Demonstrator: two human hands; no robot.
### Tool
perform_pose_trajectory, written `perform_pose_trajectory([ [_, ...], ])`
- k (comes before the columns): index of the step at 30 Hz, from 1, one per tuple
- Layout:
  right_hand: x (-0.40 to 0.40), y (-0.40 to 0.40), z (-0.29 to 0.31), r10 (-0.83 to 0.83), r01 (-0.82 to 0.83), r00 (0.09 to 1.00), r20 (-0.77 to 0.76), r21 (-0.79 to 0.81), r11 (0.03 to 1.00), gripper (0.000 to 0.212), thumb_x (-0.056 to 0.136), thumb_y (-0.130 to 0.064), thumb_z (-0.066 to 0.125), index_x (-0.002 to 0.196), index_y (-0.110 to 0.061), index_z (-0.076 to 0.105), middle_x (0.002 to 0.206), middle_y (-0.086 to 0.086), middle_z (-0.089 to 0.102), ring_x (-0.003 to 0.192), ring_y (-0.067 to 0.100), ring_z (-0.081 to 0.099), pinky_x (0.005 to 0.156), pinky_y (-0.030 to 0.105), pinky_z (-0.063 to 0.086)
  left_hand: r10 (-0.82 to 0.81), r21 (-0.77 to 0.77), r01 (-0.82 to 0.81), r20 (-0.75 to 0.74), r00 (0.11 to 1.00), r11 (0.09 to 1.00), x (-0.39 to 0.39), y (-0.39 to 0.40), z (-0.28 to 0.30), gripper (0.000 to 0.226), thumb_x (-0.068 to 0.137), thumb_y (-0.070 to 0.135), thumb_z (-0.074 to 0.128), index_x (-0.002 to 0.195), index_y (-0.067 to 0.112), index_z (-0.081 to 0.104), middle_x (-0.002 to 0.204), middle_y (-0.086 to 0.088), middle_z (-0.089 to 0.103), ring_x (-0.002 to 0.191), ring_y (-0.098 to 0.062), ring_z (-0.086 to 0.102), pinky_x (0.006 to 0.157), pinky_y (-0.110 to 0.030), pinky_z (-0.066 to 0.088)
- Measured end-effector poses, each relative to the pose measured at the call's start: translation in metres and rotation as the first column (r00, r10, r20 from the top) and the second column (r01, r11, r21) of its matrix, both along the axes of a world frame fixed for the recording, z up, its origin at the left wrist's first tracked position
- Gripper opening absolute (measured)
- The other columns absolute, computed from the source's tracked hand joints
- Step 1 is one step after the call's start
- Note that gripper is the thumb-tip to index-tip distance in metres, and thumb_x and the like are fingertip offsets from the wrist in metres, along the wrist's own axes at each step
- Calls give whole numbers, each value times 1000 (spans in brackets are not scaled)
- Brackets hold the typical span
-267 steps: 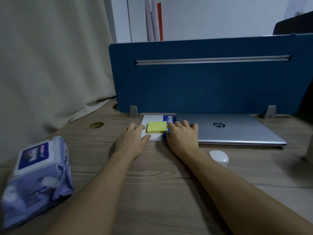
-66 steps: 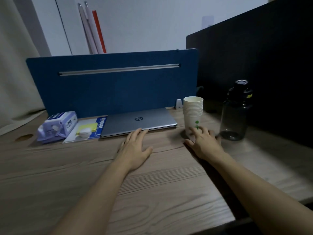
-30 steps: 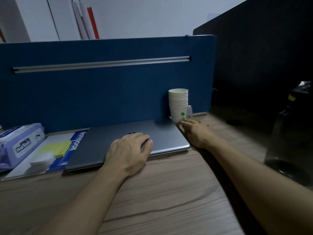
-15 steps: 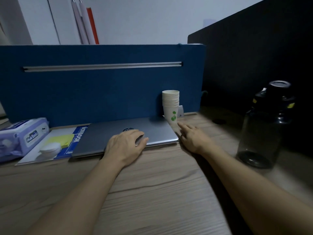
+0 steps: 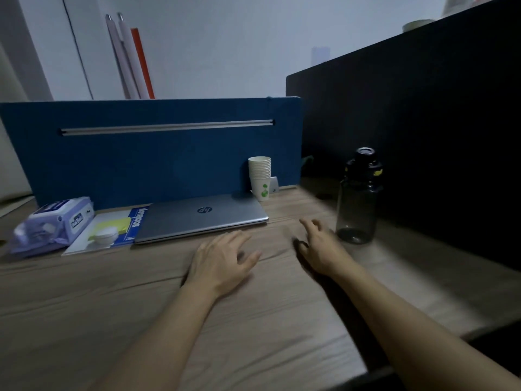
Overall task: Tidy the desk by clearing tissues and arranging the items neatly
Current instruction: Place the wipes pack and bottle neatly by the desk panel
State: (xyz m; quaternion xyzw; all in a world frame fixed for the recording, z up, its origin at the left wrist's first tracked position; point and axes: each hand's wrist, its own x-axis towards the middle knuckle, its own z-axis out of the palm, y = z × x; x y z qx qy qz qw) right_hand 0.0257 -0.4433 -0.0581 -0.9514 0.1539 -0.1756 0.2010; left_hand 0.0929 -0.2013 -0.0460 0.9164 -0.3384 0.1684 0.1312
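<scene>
Hands have come back off the laptop [image 5: 201, 218] and cups [image 5: 260, 177]. Left to right along the blue divider [image 5: 152, 153]: wipes pack [image 5: 53, 222], notebook [image 5: 121, 228] printed "NOTEBOOK", closed HP laptop, stacked paper cups, dark bottle [image 5: 358, 197]. Left hand [image 5: 221, 261] hovers spread and empty; right hand [image 5: 320, 245], fingers loose, holds nothing near the bottle.

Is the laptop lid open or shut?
Shut. The laptop lies flat on the desk with its logo facing up, no screen or keyboard showing. Neither hand touches it.
</scene>
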Motion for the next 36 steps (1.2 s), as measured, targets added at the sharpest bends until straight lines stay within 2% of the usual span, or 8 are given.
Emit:
perform_pose_trajectory([
  [10,-76,2,5,-134,131,989,66,60,990,73,82,-40,71,142,-16,37,141,19,33,123,40,39,107,43,34,-28,3,28,16,999,1000,-53,-3,2,83,77,82,23,138,34,51,145,13,50,134,-11,44,102,-37,36],
  [14,-88,-7,7,-220,163,958,183,283,945,68,79,-31,77,133,-14,40,136,14,34,122,32,43,101,33,37,-41,4,41,42,998,999,-56,-2,2,74,82,79,33,138,33,51,145,13,50,134,-11,45,101,-37,37],
  [17,-87,-16,10,-312,191,920,238,423,886,80,80,-28,77,142,-8,30,141,17,30,122,31,45,96,28,35,-44,6,43,53,998,999,-52,-2,2,71,85,76,36,140,33,49,147,12,49,135,-11,44,102,-36,36],
  [22,-72,-29,9,-381,213,886,266,495,842,94,83,-34,74,151,-9,15,149,20,28,130,37,40,107,47,40,-30,-7,31,59,998,999,-34,-4,0,69,87,73,37,142,33,46,148,11,48,136,-12,42,104,-36,35],
  [25,-57,-38,11,-403,238,881,248,505,830,95,83,-34,74,153,-12,14,151,18,30,134,36,38,108,49,39,5,-26,-3,58,998,1000,-18,-5,0,69,86,73,38,142,34,46,148,10,48,136,-12,42,105,-36,35],
  [29,-34,-45,10,-399,237,877,268,481,844,88,81,-36,76,149,-11,25,146,16,39,124,29,48,100,38,43,35,-37,-33,52,998,999,4,-7,0,66,87,71,39,143,35,45,149,10,47,139,-12,39,108,-38,32],
  [32,-19,-47,7,-391,243,884,257,461,853,80,81,-38,76,143,-10,33,139,15,45,118,29,53,96,40,47,51,-50,-48,47,998,998,17,-8,0,64,89,68,40,143,34,45,149,11,47,140,-13,38,110,-39,30],
  [36,5,-50,4,-404,275,882,241,431,859,59,84,-35,73,128,-8,45,123,12,55,94,19,54,76,32,46,63,-65,-61,29,998,996,41,-10,-1,61,90,64,44,142,33,46,149,9,48,141,-16,37,111,-39,29],
])
